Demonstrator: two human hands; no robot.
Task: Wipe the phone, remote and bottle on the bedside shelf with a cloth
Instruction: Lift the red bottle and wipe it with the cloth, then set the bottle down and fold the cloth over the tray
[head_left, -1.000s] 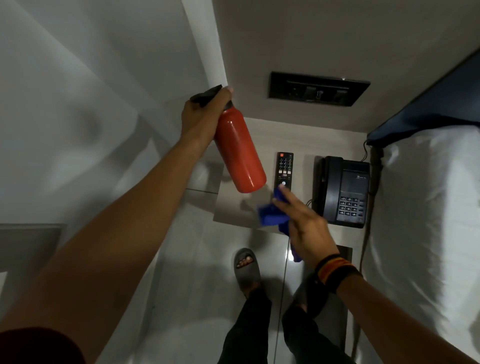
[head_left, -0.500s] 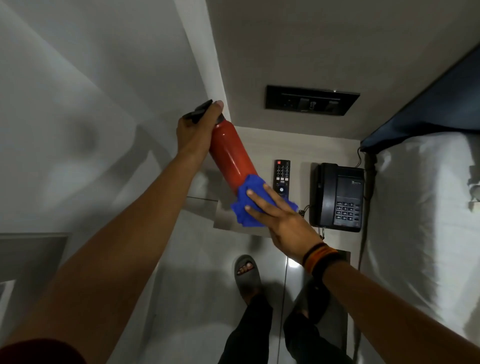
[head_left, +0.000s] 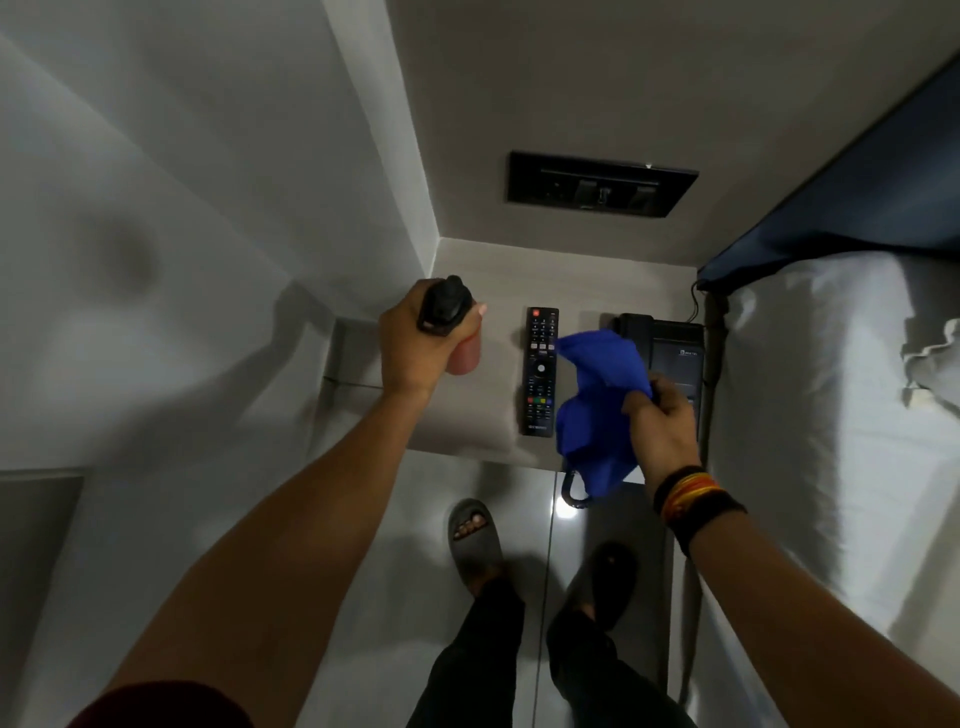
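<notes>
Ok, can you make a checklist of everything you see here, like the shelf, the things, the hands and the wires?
Surface: pale shelf, in the corner beside the bed.
Job's things: red bottle upright; remote flat; phone partly behind blue cloth.
Clutter: nothing seen.
Hands: left hand grips the bottle's top; right hand holds the cloth.
Cables: phone cord loops off the shelf edge.
Surroundings: bed, switch panel, tiled floor.

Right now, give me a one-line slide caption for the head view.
Left hand grips the red bottle upright on the shelf; right hand holds a blue cloth over the phone.
</notes>
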